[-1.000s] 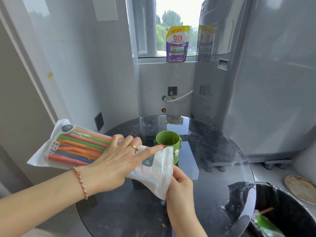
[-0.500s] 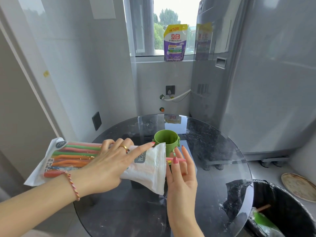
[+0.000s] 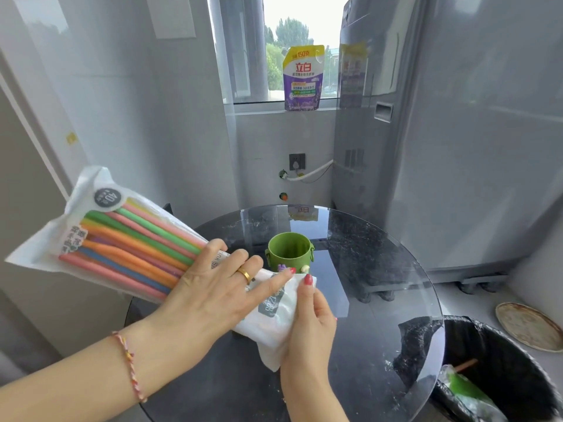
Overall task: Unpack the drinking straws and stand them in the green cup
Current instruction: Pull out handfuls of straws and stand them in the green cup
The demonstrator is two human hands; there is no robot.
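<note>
A person's left hand [image 3: 213, 287] grips a white plastic packet of drinking straws [image 3: 128, 242] around its middle, fingers curled over the top, a gold ring [image 3: 244, 274] on one of them, the forefinger stretched along the wrapper toward its lower end. The coloured straws, pink, orange, green, blue and yellow, fan out beyond the knuckles, up and to the left, inside the clear part of the packet. The right hand [image 3: 310, 321] pinches the packet's crumpled white lower end, thumb with red nail pressed on top just beside the left forefinger's tip, the other fingers hidden behind the plastic. The green cup [image 3: 289, 252] stands upright on the round black glass table [image 3: 380, 269] just past both sets of fingertips; whether the packet touches it cannot be told. A braided bracelet [image 3: 129, 365] circles the left wrist. A lined black bin [image 3: 499, 373] sits to the right of the table, and a purple detergent pouch [image 3: 303, 77] stands on the windowsill.
</note>
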